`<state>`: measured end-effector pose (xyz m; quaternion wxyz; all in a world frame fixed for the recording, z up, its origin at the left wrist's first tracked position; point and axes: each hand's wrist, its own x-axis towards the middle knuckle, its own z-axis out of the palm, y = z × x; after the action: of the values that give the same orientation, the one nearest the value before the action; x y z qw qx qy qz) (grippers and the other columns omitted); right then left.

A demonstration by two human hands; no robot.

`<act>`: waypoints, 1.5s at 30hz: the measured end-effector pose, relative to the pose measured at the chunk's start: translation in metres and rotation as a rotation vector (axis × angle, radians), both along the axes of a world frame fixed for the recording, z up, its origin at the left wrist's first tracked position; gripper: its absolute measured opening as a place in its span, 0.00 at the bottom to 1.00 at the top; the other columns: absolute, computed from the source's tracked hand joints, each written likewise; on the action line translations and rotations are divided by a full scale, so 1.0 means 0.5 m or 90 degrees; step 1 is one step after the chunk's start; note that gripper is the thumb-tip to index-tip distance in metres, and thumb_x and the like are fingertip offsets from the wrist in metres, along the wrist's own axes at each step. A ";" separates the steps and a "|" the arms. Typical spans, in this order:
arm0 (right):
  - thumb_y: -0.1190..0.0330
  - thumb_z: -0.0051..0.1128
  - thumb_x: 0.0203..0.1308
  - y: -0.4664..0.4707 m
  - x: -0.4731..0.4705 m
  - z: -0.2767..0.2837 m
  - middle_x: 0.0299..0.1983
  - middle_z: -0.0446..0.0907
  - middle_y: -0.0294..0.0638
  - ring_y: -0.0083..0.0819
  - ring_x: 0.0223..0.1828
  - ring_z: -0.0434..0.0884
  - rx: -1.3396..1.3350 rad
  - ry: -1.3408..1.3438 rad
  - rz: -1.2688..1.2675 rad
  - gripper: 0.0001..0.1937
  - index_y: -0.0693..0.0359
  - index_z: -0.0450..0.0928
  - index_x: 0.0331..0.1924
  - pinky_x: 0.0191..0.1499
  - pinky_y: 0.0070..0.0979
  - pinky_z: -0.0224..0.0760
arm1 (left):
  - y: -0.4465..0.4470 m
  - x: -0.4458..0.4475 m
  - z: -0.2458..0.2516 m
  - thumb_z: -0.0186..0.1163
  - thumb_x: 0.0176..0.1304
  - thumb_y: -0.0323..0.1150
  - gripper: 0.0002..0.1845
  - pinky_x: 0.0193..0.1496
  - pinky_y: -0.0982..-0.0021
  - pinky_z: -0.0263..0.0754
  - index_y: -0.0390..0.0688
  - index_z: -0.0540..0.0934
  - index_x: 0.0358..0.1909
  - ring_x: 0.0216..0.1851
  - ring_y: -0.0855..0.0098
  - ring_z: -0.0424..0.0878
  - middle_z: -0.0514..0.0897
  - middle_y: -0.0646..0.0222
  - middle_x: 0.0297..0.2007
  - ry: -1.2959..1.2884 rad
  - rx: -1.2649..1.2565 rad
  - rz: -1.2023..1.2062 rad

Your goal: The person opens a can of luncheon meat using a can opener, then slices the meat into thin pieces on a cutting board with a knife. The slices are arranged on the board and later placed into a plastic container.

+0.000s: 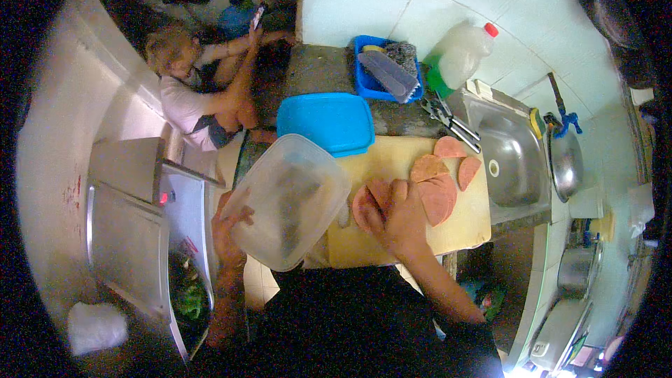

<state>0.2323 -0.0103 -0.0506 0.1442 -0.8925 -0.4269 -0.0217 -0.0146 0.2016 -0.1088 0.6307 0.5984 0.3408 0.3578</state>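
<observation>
My left hand (pixel 233 220) grips the left side of a clear plastic container (pixel 289 199), which is tilted beside the near left part of a yellowish cutting board (pixel 362 247). On the board, my right hand (pixel 401 215) has its fingers on a pink slice of luncheon meat (pixel 370 202), just right of the container. Further right lie several round and half-round meat slices (pixel 438 199). A blue plastic lid (pixel 325 123) overlaps the board's far left corner. Whether the right fingers have lifted the slice is unclear.
A blue basket (pixel 388 94) holds brushes and a scrubber. Beyond the board are a bottle with a red cap (pixel 464 58) and metal-handled utensils (pixel 454 126). A steel sink (pixel 509 163) adjoins on the right. At upper left, a person (pixel 194 84) sits holding a phone.
</observation>
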 end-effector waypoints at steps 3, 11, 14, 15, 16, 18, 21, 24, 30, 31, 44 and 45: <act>0.57 0.75 0.45 0.014 -0.050 0.003 0.55 0.70 0.58 0.55 0.53 0.74 -0.013 -0.026 0.008 0.40 0.66 0.66 0.61 0.52 0.47 0.72 | -0.006 0.005 0.014 0.52 0.64 0.50 0.30 0.39 0.72 0.73 0.29 0.81 0.49 0.38 0.69 0.79 0.80 0.53 0.52 0.022 -0.021 -0.002; 0.57 0.67 0.54 0.022 -0.031 0.004 0.57 0.71 0.53 0.52 0.52 0.75 -0.147 0.074 0.025 0.34 0.60 0.67 0.63 0.51 0.46 0.75 | -0.008 0.016 0.011 0.52 0.63 0.50 0.32 0.41 0.72 0.72 0.30 0.78 0.54 0.37 0.71 0.78 0.81 0.57 0.49 -0.046 -0.069 0.006; 0.59 0.67 0.54 0.002 0.012 0.003 0.53 0.76 0.50 0.51 0.48 0.78 -0.076 -0.155 0.212 0.30 0.61 0.71 0.60 0.49 0.44 0.76 | -0.016 0.025 0.010 0.52 0.63 0.47 0.29 0.42 0.72 0.72 0.31 0.77 0.55 0.38 0.71 0.78 0.81 0.58 0.49 -0.072 -0.102 -0.012; 0.60 0.67 0.54 -0.005 0.026 0.007 0.52 0.77 0.49 0.52 0.46 0.79 -0.012 -0.008 0.159 0.29 0.61 0.71 0.59 0.49 0.45 0.76 | -0.021 0.033 0.010 0.52 0.63 0.45 0.28 0.42 0.72 0.72 0.31 0.77 0.56 0.39 0.71 0.78 0.81 0.58 0.50 -0.061 -0.096 -0.021; 0.60 0.67 0.54 -0.008 0.038 0.014 0.50 0.79 0.49 0.52 0.45 0.80 0.054 0.118 0.085 0.28 0.62 0.72 0.58 0.49 0.45 0.76 | -0.028 0.043 0.011 0.52 0.63 0.44 0.27 0.42 0.72 0.72 0.32 0.77 0.56 0.39 0.71 0.78 0.80 0.59 0.50 -0.050 -0.090 -0.029; 0.65 0.66 0.53 -0.016 0.065 0.045 0.47 0.82 0.47 0.48 0.45 0.82 0.135 0.298 -0.041 0.26 0.61 0.72 0.57 0.50 0.41 0.77 | -0.047 0.070 0.010 0.52 0.64 0.43 0.26 0.46 0.69 0.72 0.33 0.77 0.57 0.43 0.69 0.78 0.79 0.60 0.52 -0.004 -0.075 -0.028; 0.75 0.63 0.49 -0.032 0.089 0.131 0.48 0.84 0.44 0.39 0.48 0.84 0.390 0.669 -0.194 0.25 0.60 0.72 0.55 0.51 0.34 0.79 | -0.094 0.126 0.005 0.51 0.66 0.40 0.23 0.60 0.60 0.68 0.37 0.77 0.57 0.54 0.60 0.75 0.78 0.59 0.55 0.015 0.078 -0.015; 0.79 0.60 0.47 -0.025 0.065 0.192 0.51 0.82 0.43 0.35 0.51 0.82 0.455 0.516 -0.024 0.26 0.61 0.71 0.55 0.51 0.30 0.79 | -0.130 0.187 -0.005 0.50 0.68 0.39 0.22 0.65 0.56 0.63 0.37 0.77 0.57 0.58 0.54 0.72 0.77 0.55 0.55 0.070 0.268 -0.047; 0.75 0.65 0.49 0.033 -0.029 0.166 0.48 0.79 0.50 0.52 0.48 0.81 0.068 0.274 0.128 0.25 0.59 0.72 0.55 0.50 0.43 0.78 | -0.198 0.243 -0.006 0.47 0.71 0.38 0.21 0.66 0.53 0.63 0.35 0.76 0.56 0.59 0.51 0.71 0.77 0.49 0.56 0.047 0.213 -0.083; 0.74 0.66 0.49 0.045 -0.043 0.151 0.48 0.79 0.51 0.54 0.47 0.81 0.037 0.282 0.123 0.25 0.58 0.72 0.54 0.50 0.44 0.78 | -0.201 0.241 -0.002 0.47 0.71 0.38 0.21 0.65 0.53 0.63 0.35 0.76 0.56 0.58 0.50 0.72 0.76 0.49 0.56 0.071 0.240 -0.075; 0.68 0.57 0.65 -0.034 0.030 0.154 0.54 0.80 0.54 0.56 0.53 0.80 0.032 0.390 0.332 0.17 0.58 0.78 0.57 0.56 0.45 0.74 | -0.245 0.268 0.080 0.48 0.71 0.34 0.16 0.59 0.55 0.68 0.34 0.73 0.53 0.53 0.51 0.74 0.76 0.49 0.50 0.142 0.189 0.029; 0.69 0.56 0.65 -0.036 0.046 0.153 0.54 0.80 0.53 0.55 0.53 0.80 -0.014 0.399 0.342 0.16 0.58 0.79 0.56 0.56 0.45 0.75 | -0.250 0.270 0.084 0.49 0.71 0.34 0.16 0.59 0.55 0.68 0.34 0.73 0.54 0.53 0.51 0.74 0.75 0.49 0.51 0.122 0.211 0.045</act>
<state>0.2554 -0.0281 0.0261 0.2582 -0.7141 -0.5803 0.2943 0.1202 0.0766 -0.0666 0.4752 0.7131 0.3563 0.3725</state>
